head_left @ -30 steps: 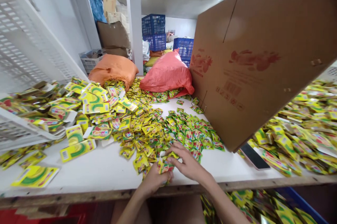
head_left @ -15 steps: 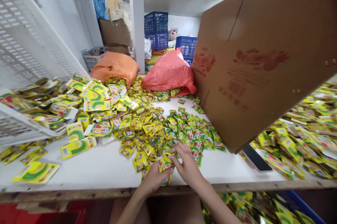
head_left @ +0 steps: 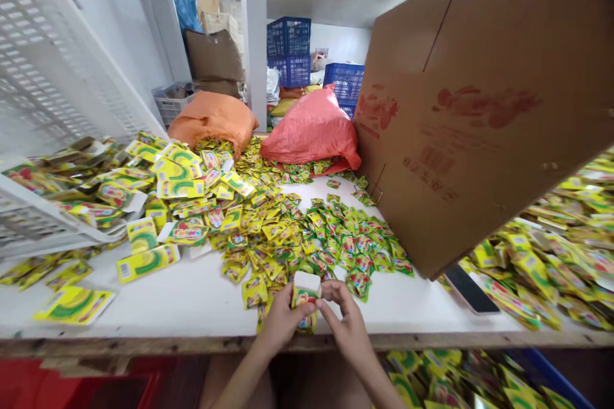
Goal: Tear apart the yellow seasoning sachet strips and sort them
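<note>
A small yellow-green carton (head_left: 306,297) with a raised white flap is held upright near the table's front edge. My left hand (head_left: 283,316) grips it from the left, the thumb across its printed front. At the carton's right side, my right hand (head_left: 344,316) has its fingers curled and its thumb and fingertips on the edge. Inside the carton I cannot see. Just beyond both hands spreads a heap of small yellow and green sachets (head_left: 355,246). More flat and part-opened cartons (head_left: 180,188) are piled to the left.
A large cardboard box (head_left: 460,95) leans over the right side, with a phone (head_left: 470,290) by its lower corner. Orange (head_left: 213,118) and red sacks (head_left: 314,130) lie at the back. A white crate (head_left: 52,76) tilts at the left. More cartons (head_left: 542,268) lie at the right.
The carton now stands upright with its white flap raised; before, both hands were working at its yellow top. My right hand has moved from over the top down to its right side.
</note>
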Available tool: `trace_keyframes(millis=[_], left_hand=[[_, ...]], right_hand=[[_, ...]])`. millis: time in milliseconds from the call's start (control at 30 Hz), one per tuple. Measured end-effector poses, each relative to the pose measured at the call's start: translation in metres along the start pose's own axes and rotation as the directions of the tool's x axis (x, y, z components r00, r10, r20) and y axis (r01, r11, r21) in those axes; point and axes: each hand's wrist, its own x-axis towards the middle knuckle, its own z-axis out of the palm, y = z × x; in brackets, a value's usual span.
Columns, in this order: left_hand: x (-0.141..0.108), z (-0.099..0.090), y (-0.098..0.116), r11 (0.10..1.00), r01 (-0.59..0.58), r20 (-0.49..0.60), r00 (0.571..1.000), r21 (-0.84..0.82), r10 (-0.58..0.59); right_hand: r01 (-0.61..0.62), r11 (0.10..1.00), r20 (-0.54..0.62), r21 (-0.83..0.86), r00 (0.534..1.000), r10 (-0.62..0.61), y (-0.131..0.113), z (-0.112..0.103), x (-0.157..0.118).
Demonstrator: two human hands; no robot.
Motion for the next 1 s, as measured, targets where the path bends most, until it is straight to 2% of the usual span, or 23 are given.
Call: trace_keyframes(millis=[100, 167, 233, 333, 433, 500, 633, 800, 1000], left_hand=[[-0.003, 0.003, -0.002, 0.998, -0.064, -0.089, 0.994, -0.006, 0.063], [-0.006, 0.002, -0.003, 0.994, -0.106, -0.117, 0.987, 0.033, 0.109], [-0.008, -0.002, -0.004, 0.99, -0.112, -0.094, 0.988, 0.084, 0.12], [-0.006, -0.012, -0.004, 0.986, -0.057, -0.053, 0.996, 0.159, 0.067], [-0.001, -0.023, -0.005, 0.963, -0.003, -0.002, 1.0, 0.271, 0.004], [0.002, -0.028, -0.007, 0.941, -0.002, 0.014, 1.0, 0.337, -0.003], [-0.001, -0.028, -0.009, 0.93, -0.106, -0.09, 0.985, 0.351, 0.146], [-0.006, -0.019, 0.004, 0.881, -0.159, -0.044, 0.979, 0.445, 0.199], [-0.006, -0.01, 0.013, 0.874, -0.173, -0.105, 0.964, 0.454, 0.246]], right_hand=[[0.019, 1.0, -0.129, -0.002, 0.991, -0.019, 0.008, 0.002, -0.007], [0.044, 0.998, -0.144, -0.043, 0.988, -0.049, 0.006, 0.001, -0.006], [0.074, 0.991, -0.091, -0.109, 0.992, -0.084, 0.001, -0.001, -0.004], [0.101, 0.976, -0.025, -0.193, 0.994, -0.108, -0.006, -0.001, 0.002], [0.11, 0.971, -0.024, -0.214, 0.993, -0.117, -0.009, 0.007, 0.008], [0.099, 0.979, -0.077, -0.177, 0.991, -0.114, -0.01, 0.016, 0.009], [0.079, 0.991, -0.184, -0.103, 0.978, -0.097, -0.008, 0.028, 0.007], [0.144, 0.983, -0.094, -0.113, 0.983, -0.155, -0.002, 0.022, 0.003], [0.133, 0.98, -0.014, -0.149, 0.991, -0.136, -0.011, 0.009, 0.002]])
